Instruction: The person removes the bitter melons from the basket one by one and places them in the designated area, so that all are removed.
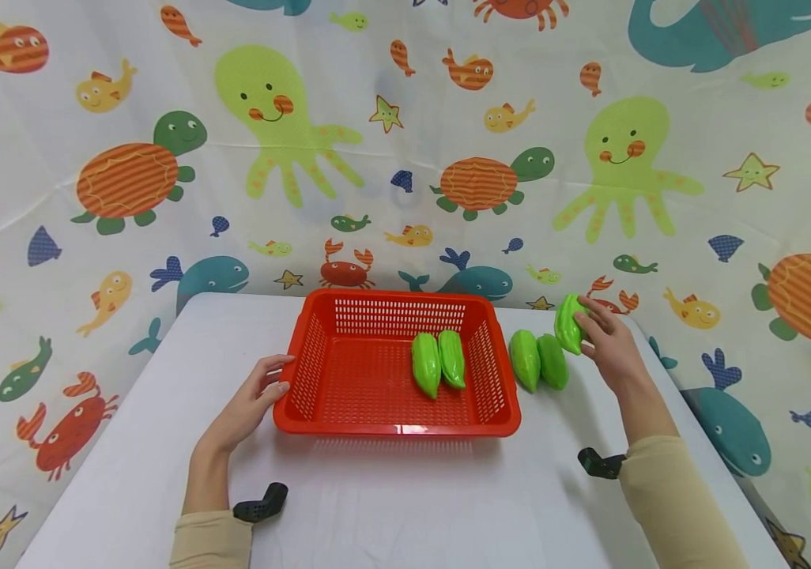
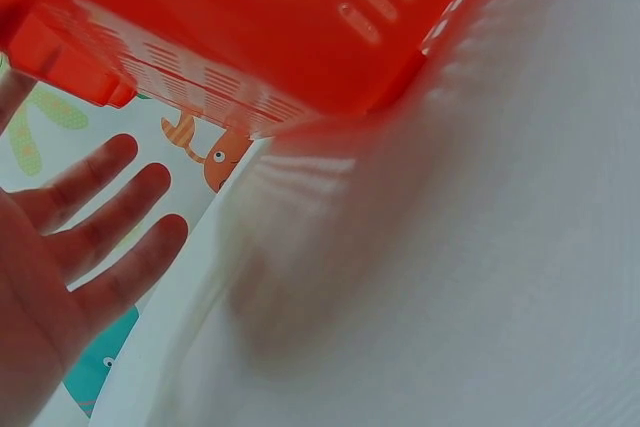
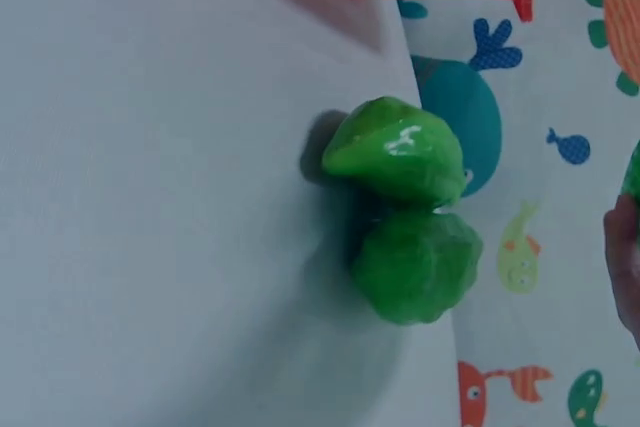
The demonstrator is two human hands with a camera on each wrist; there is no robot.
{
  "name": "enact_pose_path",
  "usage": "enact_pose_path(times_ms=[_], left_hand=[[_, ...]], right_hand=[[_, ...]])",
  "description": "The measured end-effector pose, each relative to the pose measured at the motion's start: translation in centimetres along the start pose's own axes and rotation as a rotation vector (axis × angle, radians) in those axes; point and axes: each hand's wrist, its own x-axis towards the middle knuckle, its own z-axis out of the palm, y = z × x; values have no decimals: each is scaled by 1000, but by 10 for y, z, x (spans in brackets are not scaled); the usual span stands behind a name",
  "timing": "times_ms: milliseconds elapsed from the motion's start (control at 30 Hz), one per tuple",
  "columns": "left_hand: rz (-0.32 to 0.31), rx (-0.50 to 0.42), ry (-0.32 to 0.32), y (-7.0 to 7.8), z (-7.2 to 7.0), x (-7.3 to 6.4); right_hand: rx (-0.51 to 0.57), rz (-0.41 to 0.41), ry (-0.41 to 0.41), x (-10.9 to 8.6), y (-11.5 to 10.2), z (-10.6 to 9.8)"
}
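Observation:
Up off the table at the right, my right hand [image 1: 606, 340] pinches a green toy vegetable [image 1: 567, 324], glossy, ridged and pointed at one end. Only a sliver of that hand shows at the edge of the right wrist view. Two similar green vegetables [image 1: 525, 359] [image 3: 400, 152] lie side by side on the table, just left of and below it. My left hand [image 1: 252, 399] is at the left rim of a red plastic basket [image 1: 356, 429], fingertips touching it. Three of its fingers [image 2: 125, 267] are straight and spread. Two more green vegetables [image 1: 427, 363] lie inside the basket, toward its right side.
A white cloth covers the table [image 1: 391, 506]. Behind and around it hangs a curtain [image 1: 405, 103] printed with sea animals. Black wrist cameras [image 1: 261, 503] stick out from both sleeves. The two loose vegetables lie close to the basket's right wall.

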Motion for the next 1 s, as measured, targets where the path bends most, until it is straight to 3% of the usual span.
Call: enact_pose_path(times_ms=[533, 1000], left_hand=[[5, -16, -5, -1, 0, 0], [5, -10, -3, -1, 0, 0]], right_hand=[[-163, 23, 16, -3, 23, -25], [-252, 101, 62, 0, 42, -42]])
